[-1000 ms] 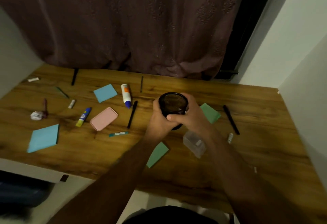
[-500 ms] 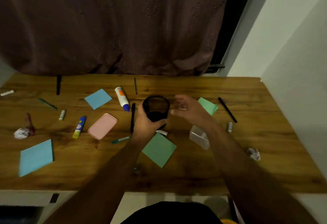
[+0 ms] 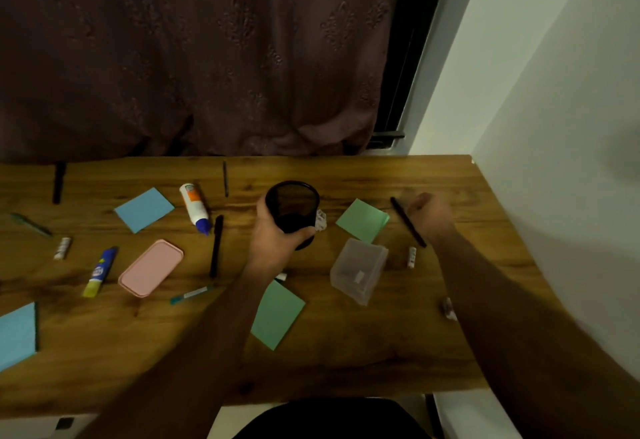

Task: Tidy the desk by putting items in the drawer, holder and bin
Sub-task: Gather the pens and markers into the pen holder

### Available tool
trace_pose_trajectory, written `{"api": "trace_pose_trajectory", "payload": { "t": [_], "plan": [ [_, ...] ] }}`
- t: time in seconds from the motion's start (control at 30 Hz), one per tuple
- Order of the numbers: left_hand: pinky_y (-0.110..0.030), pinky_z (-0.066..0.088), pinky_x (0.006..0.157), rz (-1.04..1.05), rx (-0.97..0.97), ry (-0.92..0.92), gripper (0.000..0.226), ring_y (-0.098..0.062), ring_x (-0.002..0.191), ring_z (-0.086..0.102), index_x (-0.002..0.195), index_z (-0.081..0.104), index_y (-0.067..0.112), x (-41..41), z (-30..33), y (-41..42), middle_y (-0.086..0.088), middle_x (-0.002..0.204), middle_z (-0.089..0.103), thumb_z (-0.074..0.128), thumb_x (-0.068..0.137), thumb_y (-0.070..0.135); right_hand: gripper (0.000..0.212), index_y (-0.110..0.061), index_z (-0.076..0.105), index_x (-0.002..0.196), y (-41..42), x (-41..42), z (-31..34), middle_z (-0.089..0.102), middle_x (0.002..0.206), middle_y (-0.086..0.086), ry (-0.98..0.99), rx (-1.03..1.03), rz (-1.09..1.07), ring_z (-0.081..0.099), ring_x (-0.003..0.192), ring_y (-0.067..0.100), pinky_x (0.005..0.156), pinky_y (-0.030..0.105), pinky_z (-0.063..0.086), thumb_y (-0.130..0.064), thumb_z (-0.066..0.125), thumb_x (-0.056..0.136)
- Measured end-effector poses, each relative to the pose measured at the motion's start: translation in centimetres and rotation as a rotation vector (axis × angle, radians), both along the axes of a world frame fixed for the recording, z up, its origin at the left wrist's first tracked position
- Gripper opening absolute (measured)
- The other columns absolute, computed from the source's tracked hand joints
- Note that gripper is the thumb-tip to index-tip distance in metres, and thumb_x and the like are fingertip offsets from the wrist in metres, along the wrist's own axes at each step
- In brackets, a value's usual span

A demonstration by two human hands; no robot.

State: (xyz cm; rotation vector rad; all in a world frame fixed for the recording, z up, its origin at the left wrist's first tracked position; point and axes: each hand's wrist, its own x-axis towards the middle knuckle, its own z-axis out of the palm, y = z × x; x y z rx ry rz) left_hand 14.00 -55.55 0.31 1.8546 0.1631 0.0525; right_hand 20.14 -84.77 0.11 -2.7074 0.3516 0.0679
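A wooden tabletop (image 3: 346,362) before a dark curtain (image 3: 194,54) carries scattered blue and green sticky notes (image 3: 362,220), a pink case (image 3: 150,267), a clear plastic box (image 3: 358,270), a glue bottle (image 3: 194,207) and several pens. The black mesh holder (image 3: 292,211), round and open-topped, stands mid-table, the left hand (image 3: 273,242) wrapped around its near side. A crumpled paper ball (image 3: 321,219) lies just beside it. The right hand (image 3: 429,213), which was beside the holder half a second ago, now sits with fingers curled at a black pen (image 3: 408,222) to the right; whether it grasps the pen cannot be told.
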Motion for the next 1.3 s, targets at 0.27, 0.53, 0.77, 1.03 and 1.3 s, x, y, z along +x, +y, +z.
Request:
{"api": "trace_pose_trajectory", "payload": {
  "t": [0.27,0.53,0.77,1.03,1.3],
  "plan": [
    [-0.025,0.036,0.101,0.106,-0.006,0.03,0.103,-0.008,0.126,0.04,0.146,0.021,0.023,-0.6,-0.9,-0.8,0.01,0.134,0.044,0.086,0.067,0.013,0.024,-0.012,0.06,0.089,-1.7,2.1,-4.8,0.059,0.072,0.007,0.077,0.047,-0.06,0.057,0.059,0.023,0.042,0.024,0.034,-0.035,0.056,0.094],
    [-0.017,0.041,0.091,0.202,0.02,0.05,0.101,-0.008,0.126,0.043,0.147,0.025,0.02,-1.8,-1.1,-0.6,0.005,0.138,0.048,0.086,0.066,0.011,0.028,-0.006,0.058,0.081,-1.7,3.2,-5.1,0.059,0.08,0.014,0.062,0.141,-0.071,0.05,0.058,0.021,0.046,0.027,0.031,-0.032,0.059,0.093],
    [-0.028,0.041,0.099,0.213,0.002,0.069,0.102,-0.012,0.129,0.043,0.147,0.023,0.024,-1.9,-1.4,-1.2,0.008,0.136,0.048,0.086,0.066,0.013,0.007,-0.017,0.058,0.092,2.0,5.2,2.9,0.061,0.081,0.001,-0.259,0.561,0.012,0.058,0.072,0.018,0.063,0.033,0.047,-0.02,0.061,0.086],
    [-0.032,0.04,0.107,0.219,-0.005,0.017,0.101,-0.013,0.13,0.045,0.145,0.027,0.018,-1.7,-0.8,-1.0,0.005,0.137,0.051,0.087,0.065,0.012,0.053,-0.019,0.043,0.128,13.4,2.4,9.0,0.067,0.1,0.007,-0.19,1.057,0.439,0.071,0.087,0.019,0.062,0.027,0.059,0.0,0.066,0.084],
    [-0.026,0.039,0.105,0.239,0.015,-0.039,0.088,-0.009,0.124,0.049,0.131,0.033,0.031,-2.8,-0.7,1.4,0.014,0.123,0.053,0.088,0.064,0.013,0.025,-0.019,0.054,0.097,20.0,0.3,5.6,0.067,0.083,0.002,-0.127,0.713,0.701,0.066,0.08,0.016,0.075,0.039,0.056,-0.009,0.069,0.078]
  ]
}}
